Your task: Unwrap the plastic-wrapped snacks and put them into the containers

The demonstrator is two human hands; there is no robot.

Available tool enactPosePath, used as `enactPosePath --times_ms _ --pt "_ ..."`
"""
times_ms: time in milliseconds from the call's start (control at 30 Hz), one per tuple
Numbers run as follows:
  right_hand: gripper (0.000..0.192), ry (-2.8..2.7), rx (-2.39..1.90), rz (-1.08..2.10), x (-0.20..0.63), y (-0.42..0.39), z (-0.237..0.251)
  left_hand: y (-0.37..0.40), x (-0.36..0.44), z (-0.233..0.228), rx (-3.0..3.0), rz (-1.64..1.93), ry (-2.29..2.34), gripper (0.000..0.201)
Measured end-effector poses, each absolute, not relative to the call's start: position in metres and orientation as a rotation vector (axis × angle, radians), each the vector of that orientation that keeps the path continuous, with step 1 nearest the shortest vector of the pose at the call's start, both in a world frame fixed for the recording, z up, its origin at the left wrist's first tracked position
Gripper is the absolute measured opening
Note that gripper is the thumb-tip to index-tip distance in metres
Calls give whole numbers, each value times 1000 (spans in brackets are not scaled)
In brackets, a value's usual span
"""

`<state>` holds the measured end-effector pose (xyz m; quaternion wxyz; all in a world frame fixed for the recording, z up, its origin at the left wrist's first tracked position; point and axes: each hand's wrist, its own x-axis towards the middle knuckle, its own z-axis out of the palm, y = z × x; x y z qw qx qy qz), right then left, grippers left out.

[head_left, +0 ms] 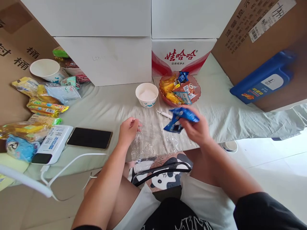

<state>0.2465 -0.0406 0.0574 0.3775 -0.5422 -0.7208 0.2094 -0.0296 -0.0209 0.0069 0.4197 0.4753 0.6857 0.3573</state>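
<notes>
The likeliest trouble, I judge, is a slip: the right hand (195, 127) has its fingers clamped on one side of a blue packet (182, 115), so a loose pinch could let it skid out of the fingers and drop onto the slim white object (164, 114) (a pen or a small blade, hard to say) lying just behind it. The left hand (130, 129) is closed, thumb against fingers, apparently on the edge of some clear plastic film (148, 137); that film spreads toward the front edge of the cloth-covered surface (211, 105), and a careless tug could drag it down onto the panda-print item (165, 182) at the lap. A wide swing of the right wrist might also knock the pink bowl (198, 92) of wrapped snacks or the white paper bowl (146, 103) beside it. The packet is held above the surface, in front of the pink bowl and tilted; it looks glossy, crumpled and deep blue, with a dark patch and pale marks near its lower end. Whether it is sealed, I cannot tell.
</notes>
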Motion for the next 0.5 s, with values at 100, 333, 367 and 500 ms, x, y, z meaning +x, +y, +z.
enactPosePath --times_ms 100,333,367,500 --pt "39 -1645 -1467 172 277 -3 93 -22 -27 9 1229 922 1671 22" --pt "39 -1518 -1791 85 321 121 108 -22 -24 11 1292 898 1637 24" --pt "38 -1489 -1824 168 321 133 102 -22 -23 11 1301 893 1634 24" --pt "33 -1272 -1888 543 321 162 80 -22 -23 9 1319 872 1638 24"
